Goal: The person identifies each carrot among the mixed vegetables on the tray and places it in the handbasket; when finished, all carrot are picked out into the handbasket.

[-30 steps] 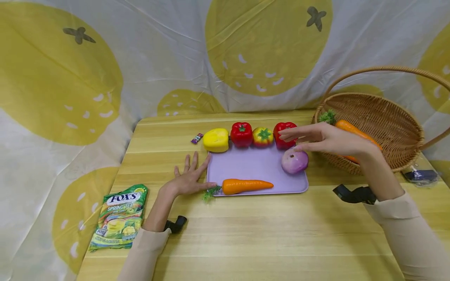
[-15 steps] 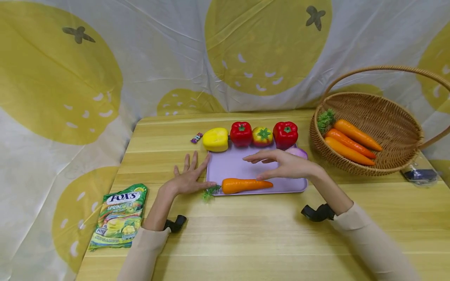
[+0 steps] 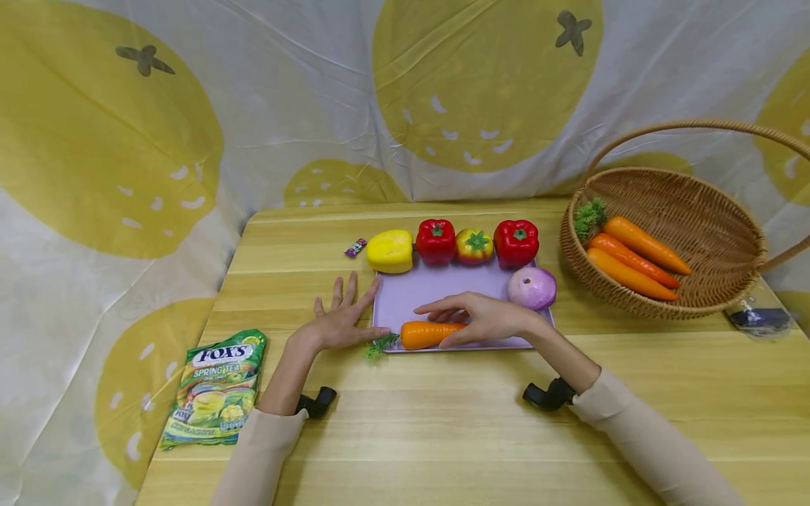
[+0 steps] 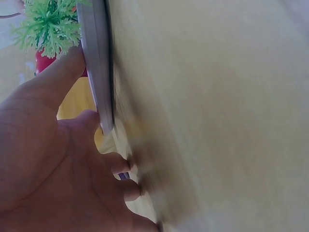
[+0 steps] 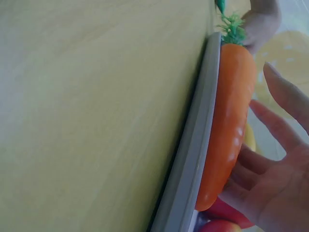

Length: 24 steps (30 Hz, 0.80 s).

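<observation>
One smooth orange carrot (image 3: 432,334) with a green tuft lies under the right hand (image 3: 484,320), whose relaxed fingers touch it.

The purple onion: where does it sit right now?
In the head view, the purple onion sits at the lilac tray's far right corner, just in front of the right-hand red pepper, left of the basket.

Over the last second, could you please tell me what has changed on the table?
The right hand came from beside the basket, past the onion, down to the carrot on the tray, and its fingers now lie over the tapered end; a firm grip cannot be told. The left hand stayed flat against the purple tray. Peppers, basket carrots and candy bag did not move.
</observation>
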Motion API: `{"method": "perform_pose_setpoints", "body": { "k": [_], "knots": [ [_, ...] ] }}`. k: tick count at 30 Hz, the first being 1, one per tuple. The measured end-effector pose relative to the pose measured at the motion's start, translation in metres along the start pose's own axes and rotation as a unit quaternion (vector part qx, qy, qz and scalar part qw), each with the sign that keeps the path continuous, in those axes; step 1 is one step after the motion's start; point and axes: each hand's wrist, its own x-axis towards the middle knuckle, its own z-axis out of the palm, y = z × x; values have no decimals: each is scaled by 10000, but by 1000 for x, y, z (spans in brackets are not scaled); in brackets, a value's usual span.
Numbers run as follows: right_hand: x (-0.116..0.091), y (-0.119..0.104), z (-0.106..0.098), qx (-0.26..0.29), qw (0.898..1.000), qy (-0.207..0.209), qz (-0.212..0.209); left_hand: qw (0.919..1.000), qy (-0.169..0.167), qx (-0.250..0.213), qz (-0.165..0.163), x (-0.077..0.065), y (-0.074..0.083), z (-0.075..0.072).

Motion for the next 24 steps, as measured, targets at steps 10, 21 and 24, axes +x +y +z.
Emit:
{"method": "perform_pose_setpoints", "body": {
  "k": [10, 21, 24],
  "knots": [
    [6, 5, 2, -97, 9999, 28, 24, 10000, -4, 34, -22, -1, 1, 0],
    [7, 6, 8, -615, 9978, 207, 147, 10000, 4, 9, -23, -2, 3, 0],
    [8, 6, 8, -788, 9965, 246, 143, 10000, 23, -2, -3, -2, 4, -1]
  ]
}}
